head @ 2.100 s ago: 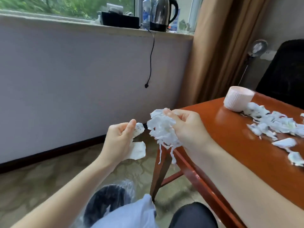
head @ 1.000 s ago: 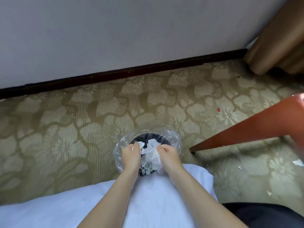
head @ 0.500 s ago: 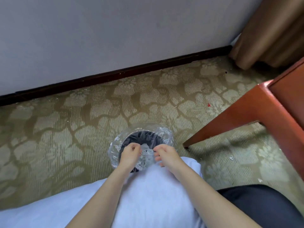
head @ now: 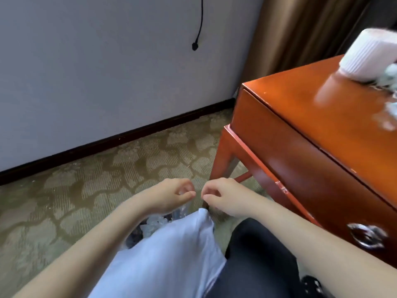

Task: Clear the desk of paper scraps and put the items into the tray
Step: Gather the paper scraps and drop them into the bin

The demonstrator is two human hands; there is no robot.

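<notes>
My left hand [head: 171,195] and my right hand [head: 223,195] hover side by side over the floor, fingers loosely curled, with nothing in them. Just below them is the plastic-lined waste bin [head: 154,222] with white scraps inside, mostly hidden by my white shirt. The orange-red wooden desk [head: 300,108] stands to the right. On its far right part lie blurred white paper scraps [head: 388,82] beside a white ribbed cup [head: 369,54]. No tray is in view.
A black cord with a plug [head: 195,46] hangs down the grey wall. A brown curtain [head: 300,29] hangs behind the desk. The desk's drawer front carries a metal handle [head: 365,234]. Patterned carpet covers the floor to the left.
Both hands carried bunches of paper scraps from the desk edge down to the bin and let them go. They have since risen empty, and my view has lifted toward the desk.
</notes>
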